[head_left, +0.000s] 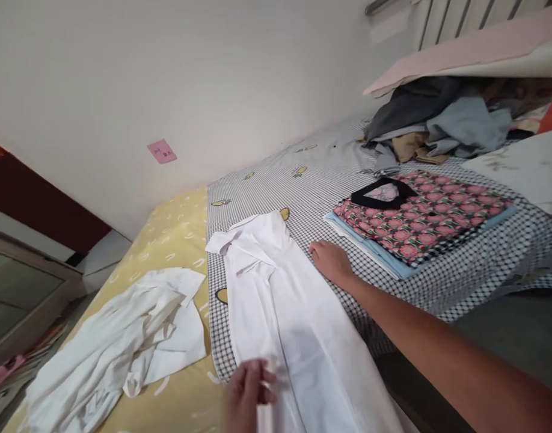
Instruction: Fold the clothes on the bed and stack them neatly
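A long white shirt-like garment (298, 325) lies lengthwise on the bed, its collar end at the far side and its lower part running out of view towards me. My left hand (251, 388) is over the garment's left side near the bottom of the view, slightly blurred. Its fingers are bent but apart, and I make out no cloth between them. By the garment's upper right edge, my right hand (332, 261) rests on the checked sheet, fingers loosely bent and fingertips close to the white cloth.
A crumpled white cloth (136, 343) lies on the yellow bedding (177, 228) at left. To the right sits a folded pink floral garment (424, 219) on light blue cloth (406, 270). Behind it are heaped clothes (465, 123) under a pink board-like sheet (474, 45). The checked bedsheet (267, 186) meets the wall.
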{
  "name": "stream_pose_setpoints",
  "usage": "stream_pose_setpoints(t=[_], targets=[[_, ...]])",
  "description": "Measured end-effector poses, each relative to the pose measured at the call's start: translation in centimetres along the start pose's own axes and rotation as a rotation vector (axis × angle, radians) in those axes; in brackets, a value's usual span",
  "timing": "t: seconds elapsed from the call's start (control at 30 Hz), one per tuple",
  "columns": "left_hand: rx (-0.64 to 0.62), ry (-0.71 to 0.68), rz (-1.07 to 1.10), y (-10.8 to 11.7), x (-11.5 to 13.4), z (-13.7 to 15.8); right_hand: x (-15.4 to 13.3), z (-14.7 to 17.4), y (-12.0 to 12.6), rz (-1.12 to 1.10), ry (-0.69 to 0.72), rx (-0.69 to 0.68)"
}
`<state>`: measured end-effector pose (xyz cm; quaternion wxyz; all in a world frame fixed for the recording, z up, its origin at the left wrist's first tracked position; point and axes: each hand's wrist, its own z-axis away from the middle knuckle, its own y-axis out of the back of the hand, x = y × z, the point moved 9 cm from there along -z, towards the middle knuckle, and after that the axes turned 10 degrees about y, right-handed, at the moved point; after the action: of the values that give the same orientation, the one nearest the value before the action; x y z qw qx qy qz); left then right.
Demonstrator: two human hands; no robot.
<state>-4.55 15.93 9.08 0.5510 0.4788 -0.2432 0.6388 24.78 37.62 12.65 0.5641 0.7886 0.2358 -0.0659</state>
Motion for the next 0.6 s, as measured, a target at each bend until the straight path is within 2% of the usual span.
stream_pose_setpoints(t=[0.03, 0.1, 0.17, 0.23, 0.3, 0.43, 0.5, 0.6], targets=[[0.0, 0.083, 0.081, -0.3, 1.3, -1.8, 0.1, 0.0, 0.0, 0.002, -0.004, 0.005], [-0.081, 0.286, 0.186, -2.5, 3.6, -5.1, 0.4, -0.1, -0.1, 0.001, -0.014, 0.014], [-0.118, 0.393, 0.199, -4.9, 5.9, -7.9, 0.7, -0.2, -0.1, -0.004, -0.027, 0.021], [-0.122, 0.359, 0.148, -6.9, 8.6, -10.1, 1.0, -0.3, -0.3, -0.015, -0.036, 0.026], [-0.154, 0.265, 0.044, -9.1, 10.8, -11.6, 1.1, -0.4, -0.4, -0.032, -0.036, 0.029], [-0.198, 0.106, -0.246, -13.0, 12.9, -12.9, 1.3, -0.6, -0.5, -0.042, -0.035, 0.017], [-0.146, 0.047, -0.317, -13.8, 13.3, -13.5, 1.3, -0.6, -0.4, -0.031, -0.036, 0.006], [-0.032, -0.04, -0.368, -13.8, 13.6, -14.2, 1.3, -0.7, -0.2, -0.017, -0.03, 0.011]])
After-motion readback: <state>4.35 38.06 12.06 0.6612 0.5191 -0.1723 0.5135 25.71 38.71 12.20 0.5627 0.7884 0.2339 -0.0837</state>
